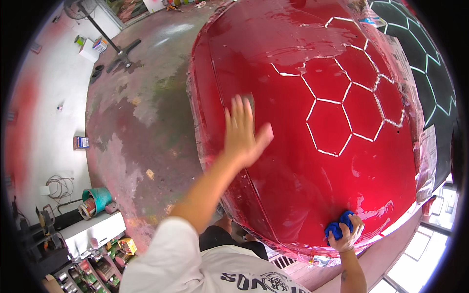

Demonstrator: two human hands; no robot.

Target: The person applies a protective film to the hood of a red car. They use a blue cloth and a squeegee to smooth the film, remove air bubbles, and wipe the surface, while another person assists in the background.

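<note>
A glossy red car panel with white hexagon outlines fills the middle and right of the view. My left hand is over its left part, palm down with fingers stretched and thumb apart. A small, flat, dull brownish piece shows beside those fingertips; I cannot tell whether the hand touches it. At the panel's near right edge, my right hand is closed around a bunched blue cloth, which rests against the red surface. Whitish wet-looking smears lie just right of the cloth.
Masking paper runs along the panel's right side, beside a dark windshield-like surface with pale hexagon lines. A stand fan is at the far left. A teal bucket and a shelf of cans stand at the near left.
</note>
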